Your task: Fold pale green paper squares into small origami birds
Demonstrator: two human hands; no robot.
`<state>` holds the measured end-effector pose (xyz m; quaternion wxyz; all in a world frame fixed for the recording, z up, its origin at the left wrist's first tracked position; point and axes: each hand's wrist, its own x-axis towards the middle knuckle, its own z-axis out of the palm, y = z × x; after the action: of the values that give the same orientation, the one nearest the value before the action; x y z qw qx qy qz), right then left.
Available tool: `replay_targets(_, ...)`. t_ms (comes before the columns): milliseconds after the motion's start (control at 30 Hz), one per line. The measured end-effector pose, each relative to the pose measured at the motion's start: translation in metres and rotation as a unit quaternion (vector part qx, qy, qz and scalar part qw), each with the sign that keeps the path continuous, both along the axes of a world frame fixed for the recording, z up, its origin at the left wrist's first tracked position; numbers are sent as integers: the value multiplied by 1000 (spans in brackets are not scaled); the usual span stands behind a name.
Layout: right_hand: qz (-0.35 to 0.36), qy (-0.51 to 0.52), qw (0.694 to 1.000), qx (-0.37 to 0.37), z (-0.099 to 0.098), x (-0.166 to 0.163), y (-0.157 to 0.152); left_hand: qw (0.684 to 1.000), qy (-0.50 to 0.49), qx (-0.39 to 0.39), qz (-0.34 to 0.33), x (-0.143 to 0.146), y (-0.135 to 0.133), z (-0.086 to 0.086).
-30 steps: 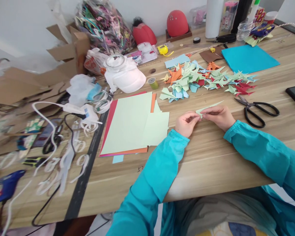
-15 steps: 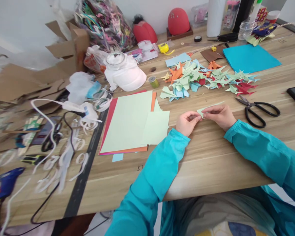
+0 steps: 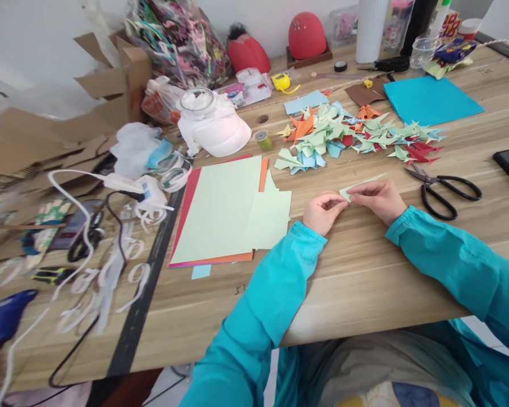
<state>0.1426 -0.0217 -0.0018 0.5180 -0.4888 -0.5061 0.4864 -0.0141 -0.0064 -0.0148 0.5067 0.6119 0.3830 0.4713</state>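
Observation:
A small folded piece of pale green paper [image 3: 346, 192] is pinched between both hands, just above the wooden table; a thin point of it sticks out past the right fingers. My left hand [image 3: 323, 212] is closed on its left end. My right hand [image 3: 379, 199] grips it from the other side, fingertips close to the left ones. Scissors [image 3: 439, 189] with black handles lie to the right of my right hand. Left of my left hand is a stack of coloured paper sheets [image 3: 216, 209], with a smaller green square [image 3: 269, 220] on its right edge.
Behind my hands lies a heap of folded paper pieces [image 3: 326, 133]. Blue sheets [image 3: 432, 102], a spool [image 3: 263, 140] and a yellow tape measure [image 3: 281, 82] are farther back. A glue gun [image 3: 8, 316], cables and a power strip [image 3: 146, 192] crowd the left side.
The view has shifted very slightly. Both hands keep hold of the folded paper in nearly the same place, with little visible finger movement.

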Motion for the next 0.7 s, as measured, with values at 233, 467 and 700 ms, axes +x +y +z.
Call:
replay_targets(233, 24, 7, 1000, 2, -1, 0, 0, 997, -8, -74, -22, 0, 0, 5)
replay_targets(467, 35, -25, 999, 7, -2, 1, 0, 997, -4, -77, -19, 0, 0, 7)
replay_targets(700, 34, -33, 999, 5, -1, 1, 0, 996, -12, -85, -18, 0, 0, 6)
